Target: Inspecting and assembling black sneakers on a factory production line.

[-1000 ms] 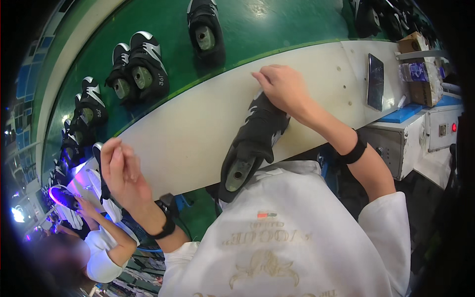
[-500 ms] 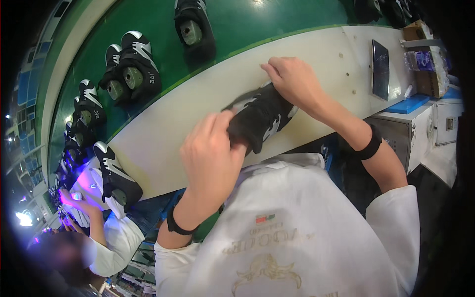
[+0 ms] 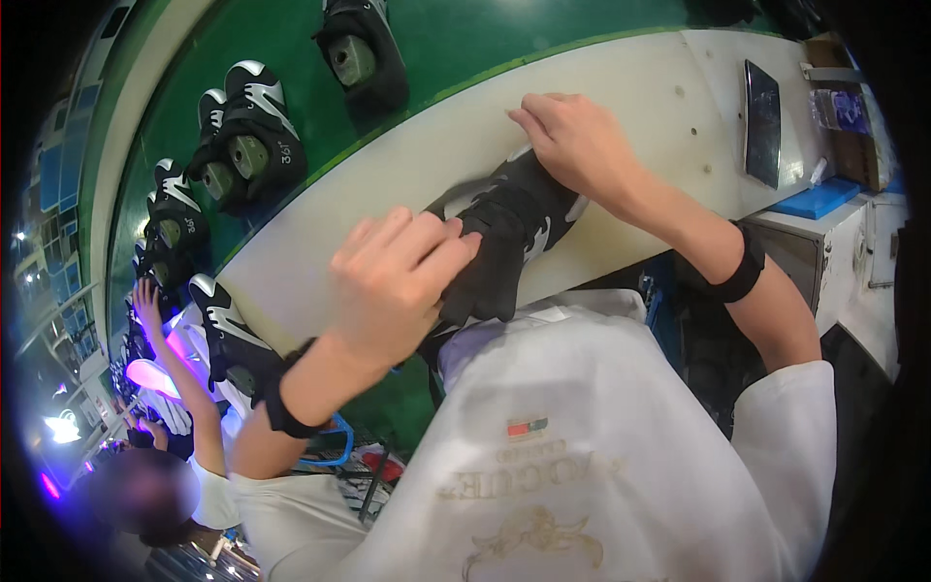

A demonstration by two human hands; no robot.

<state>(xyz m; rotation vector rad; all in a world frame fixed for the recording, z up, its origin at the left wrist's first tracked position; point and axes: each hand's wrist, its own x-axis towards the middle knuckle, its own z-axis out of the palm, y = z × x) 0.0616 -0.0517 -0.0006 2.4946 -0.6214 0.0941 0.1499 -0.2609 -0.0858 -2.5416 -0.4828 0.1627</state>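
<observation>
Broadly, beyond the black shoe [image 3: 506, 215], a green surface [image 3: 504, 29]; beneath and to either side of the black shoe, a long pale tabletop [image 3: 621, 87]. Well left of the black shoe, a co-worker [image 3: 202, 417], one arm raised near a row of shoes [image 3: 175, 213]. Well right of the black shoe, a white metal cabinet [image 3: 834, 247]. Beyond the black shoe and leftward, on the green surface, a pair of shoes [image 3: 254, 126] in black and silver, side by side, and a lone shoe [image 3: 373, 73] closer to it. Left of the black shoe, just beside the left forearm [image 3: 325, 378], another shoe [image 3: 231, 335], toe pointing away. As for the black shoe itself: slanting over the near part of the tabletop, toe farther off and to the right. On its toe, the right hand [image 3: 584, 147], fingers curled over and gripping. At its collar, the left hand [image 3: 398, 264], blurred, fingers bent, tips against the dark upper; whether pinching it, impossible to tell. Farther right of the black shoe, a dark flat device [image 3: 762, 126] and, on the cabinet, a blue pad [image 3: 817, 199]. Either side of the black shoe, two black wristbands [image 3: 745, 267].
</observation>
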